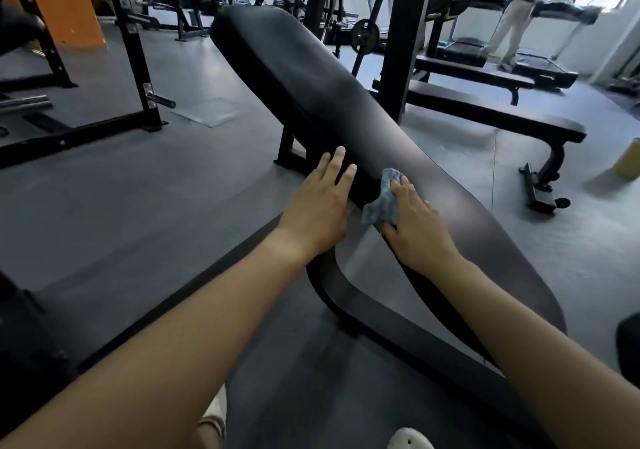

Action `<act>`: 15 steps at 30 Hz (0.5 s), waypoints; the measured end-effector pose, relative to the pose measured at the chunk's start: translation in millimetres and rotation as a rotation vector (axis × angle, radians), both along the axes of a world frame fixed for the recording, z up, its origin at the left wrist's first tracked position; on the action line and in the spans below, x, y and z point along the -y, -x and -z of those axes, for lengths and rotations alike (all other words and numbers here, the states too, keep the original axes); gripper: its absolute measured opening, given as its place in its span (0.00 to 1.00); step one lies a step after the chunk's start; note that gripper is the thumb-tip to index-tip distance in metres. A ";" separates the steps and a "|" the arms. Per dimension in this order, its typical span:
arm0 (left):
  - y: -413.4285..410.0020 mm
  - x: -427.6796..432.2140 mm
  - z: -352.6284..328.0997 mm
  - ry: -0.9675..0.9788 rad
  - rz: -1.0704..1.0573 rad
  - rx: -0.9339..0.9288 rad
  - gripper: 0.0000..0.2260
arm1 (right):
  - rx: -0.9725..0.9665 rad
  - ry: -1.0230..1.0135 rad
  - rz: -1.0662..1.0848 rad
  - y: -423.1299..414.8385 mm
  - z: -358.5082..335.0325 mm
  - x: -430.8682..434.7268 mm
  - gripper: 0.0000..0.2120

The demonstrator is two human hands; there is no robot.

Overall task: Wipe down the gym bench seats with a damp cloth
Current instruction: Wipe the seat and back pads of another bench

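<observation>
**Wiping a gym bench by hand**

Leaning over a long black bench pad [346, 102], a person presses a bunched blue-and-white cloth [380, 200] against the pad's near left edge. The right hand [414, 228] grips it between thumb and fingers. The left hand [318, 206], fingers straight and slightly apart, rests on the side of the same pad just beside the cloth, holding nothing. The pad slants away over a grey floor [138, 206]. A second flat bench [502, 119] stands well apart to the right, a black rack [138, 67] to the left, with an orange pillar [69, 1] behind it. Far off, another person [514, 15] stands on a treadmill [543, 67] near a bright window.
</observation>
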State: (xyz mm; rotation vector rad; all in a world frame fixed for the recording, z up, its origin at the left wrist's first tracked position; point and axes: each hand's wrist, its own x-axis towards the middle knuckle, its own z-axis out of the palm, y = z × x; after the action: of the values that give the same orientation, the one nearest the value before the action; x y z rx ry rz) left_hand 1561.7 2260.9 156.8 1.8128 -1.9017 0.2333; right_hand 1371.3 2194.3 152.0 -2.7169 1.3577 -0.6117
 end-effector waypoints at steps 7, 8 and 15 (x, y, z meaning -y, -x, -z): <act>32.4 -18.2 -1.0 -0.087 0.022 -0.105 0.31 | 0.051 0.017 0.068 35.0 7.5 -24.4 0.20; 39.2 -22.0 0.5 -0.102 0.038 -0.116 0.30 | 0.063 0.029 0.083 39.1 9.2 -29.4 0.18; 88.1 -45.5 13.4 -0.158 0.156 -0.253 0.26 | 0.113 0.031 0.185 79.9 18.5 -77.0 0.08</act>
State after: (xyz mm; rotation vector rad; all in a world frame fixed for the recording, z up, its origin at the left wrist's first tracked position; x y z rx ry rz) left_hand 1473.7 2306.4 143.3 1.6886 -1.9110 -0.1969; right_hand 1291.5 2271.3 133.4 -2.5535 1.5947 -0.7923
